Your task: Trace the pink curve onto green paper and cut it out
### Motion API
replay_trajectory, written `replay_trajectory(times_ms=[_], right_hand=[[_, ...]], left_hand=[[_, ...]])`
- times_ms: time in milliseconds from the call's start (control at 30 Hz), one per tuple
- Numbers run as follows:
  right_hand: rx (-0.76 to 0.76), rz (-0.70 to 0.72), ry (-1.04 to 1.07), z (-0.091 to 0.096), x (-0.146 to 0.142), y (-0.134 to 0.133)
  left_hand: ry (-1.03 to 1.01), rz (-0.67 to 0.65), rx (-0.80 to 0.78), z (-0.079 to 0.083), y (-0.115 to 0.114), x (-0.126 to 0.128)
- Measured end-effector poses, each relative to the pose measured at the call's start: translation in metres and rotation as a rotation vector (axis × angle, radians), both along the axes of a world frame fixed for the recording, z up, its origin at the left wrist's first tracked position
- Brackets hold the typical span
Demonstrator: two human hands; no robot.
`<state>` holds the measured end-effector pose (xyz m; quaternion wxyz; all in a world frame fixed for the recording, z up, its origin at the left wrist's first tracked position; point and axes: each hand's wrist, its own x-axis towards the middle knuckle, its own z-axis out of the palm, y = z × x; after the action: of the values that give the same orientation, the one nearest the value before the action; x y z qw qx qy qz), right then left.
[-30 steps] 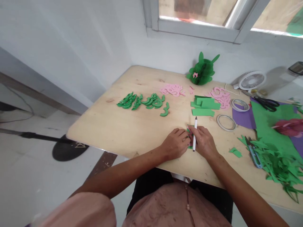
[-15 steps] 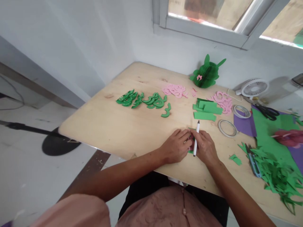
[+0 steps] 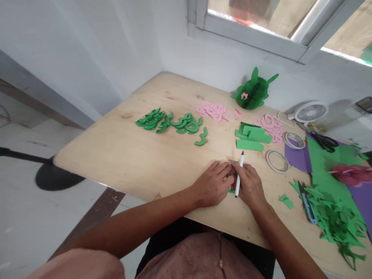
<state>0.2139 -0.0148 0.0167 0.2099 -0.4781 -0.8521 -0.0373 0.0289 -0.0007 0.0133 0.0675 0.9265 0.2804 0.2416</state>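
Observation:
Near the table's front edge, a small green paper piece point(image 3: 231, 191) lies between my hands with a pink paper shape on top, both mostly covered by fingers. My left hand point(image 3: 210, 184) is closed over its left side, fingertips pressed on the paper. Tucked in my right hand point(image 3: 251, 185) is a white marker point(image 3: 240, 174), dark end pointing away from me. That hand's fingertips also touch the paper. Just beyond lie green paper strips point(image 3: 250, 145) in a small stack.
Curved green cutouts point(image 3: 187, 123) and pink cutouts point(image 3: 212, 111) lie farther back. A green paper ornament point(image 3: 253, 93) stands by the wall. To the right are a tape roll point(image 3: 277, 161), blue snips point(image 3: 308, 205), green scraps point(image 3: 340, 221), black scissors point(image 3: 324, 141) and a white fan point(image 3: 310, 111).
The view has shifted slightly. My hands stay together at the green paper piece, with the marker still in my right hand; the fingers have barely moved.

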Motion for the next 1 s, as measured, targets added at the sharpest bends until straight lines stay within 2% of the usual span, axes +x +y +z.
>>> replay_trajectory(times_ms=[600,1000], right_hand=[[-0.073,-0.039,0.103,0.0005,0.0002,0.0003],[-0.067,-0.034,0.107,0.0023,0.0,0.0017]], left_hand=[[0.029,-0.015,-0.029,0.0032,0.0016,-0.0009],[0.047,-0.014,-0.055,0.0036,0.002,-0.001]])
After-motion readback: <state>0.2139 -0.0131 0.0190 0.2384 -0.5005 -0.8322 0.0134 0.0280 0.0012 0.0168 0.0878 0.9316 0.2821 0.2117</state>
